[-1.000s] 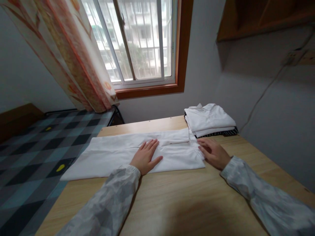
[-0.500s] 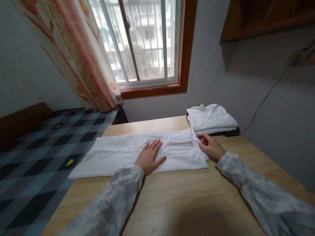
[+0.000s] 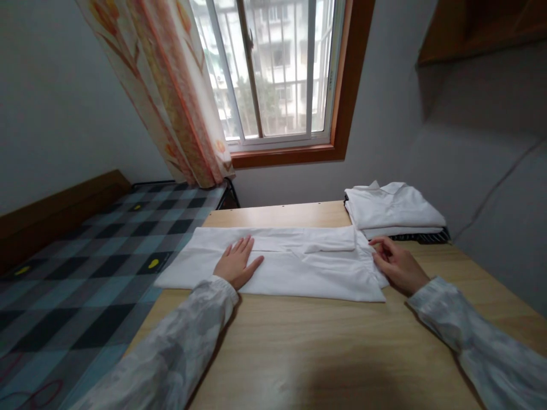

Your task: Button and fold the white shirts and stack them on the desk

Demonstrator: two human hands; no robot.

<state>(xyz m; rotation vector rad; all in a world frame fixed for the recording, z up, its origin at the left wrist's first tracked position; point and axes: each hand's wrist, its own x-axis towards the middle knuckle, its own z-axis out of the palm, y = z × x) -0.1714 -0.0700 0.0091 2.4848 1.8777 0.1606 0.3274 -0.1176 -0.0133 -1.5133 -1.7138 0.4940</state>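
A white shirt (image 3: 273, 273) lies across the table, folded into a long strip with its collar end at the right. My left hand (image 3: 237, 265) rests flat on the left half of it, fingers spread and palm down. At the collar end, my right hand (image 3: 397, 263) has curled fingers, with thumb and forefinger against the cloth's edge; the exact grip is partly hidden. Just beyond the right hand sits a stack of folded white shirts (image 3: 393, 206), with dark striped cloth at its bottom.
The wooden table (image 3: 307, 347) adjoins a bed with a checked sheet (image 3: 94, 273) on the left. A window (image 3: 277, 74) and flowered curtain (image 3: 171, 102) are behind. A wooden shelf (image 3: 482, 34) juts from the wall at upper right, above a hanging cable (image 3: 499, 185).
My left hand has slid leftward along the shirt, staying flat. My right hand remains at the collar end. The whole view has shifted, so the room appears farther right.
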